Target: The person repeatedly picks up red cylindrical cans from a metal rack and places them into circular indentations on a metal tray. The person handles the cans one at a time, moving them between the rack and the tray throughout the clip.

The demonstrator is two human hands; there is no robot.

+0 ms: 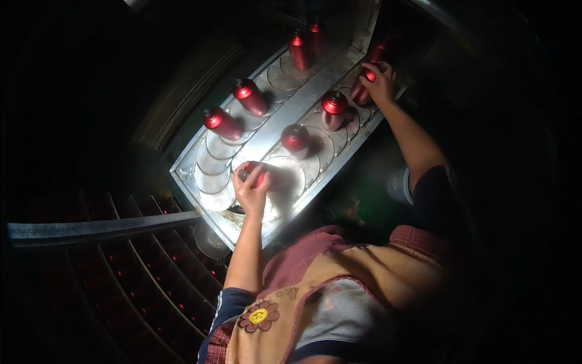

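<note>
The head view is showing both hands at work over a lit metal conveyor [304, 103] of overlapping round plates. The left hand [250, 191] is holding the near bottle [259, 180], a red one, its fingers closed narrowly about the shoulder, with the dark neck poking out between them. The right hand [382, 85] is reaching to the far end and holding the far bottle [360, 94], also red, its fingers curving around the top. Whether either base is resting on a plate, I cannot tell.

Between the hands, a red bottle [333, 112] and a paler bottle [295, 141] are standing in the same lane; more red bottles [222, 124] are standing along the opposite lane.

The person seems to be placing or lifting bottles, one per hand. The next move is probably calling for steady upright grips, keeping both bottles clear of their neighbours.
</note>
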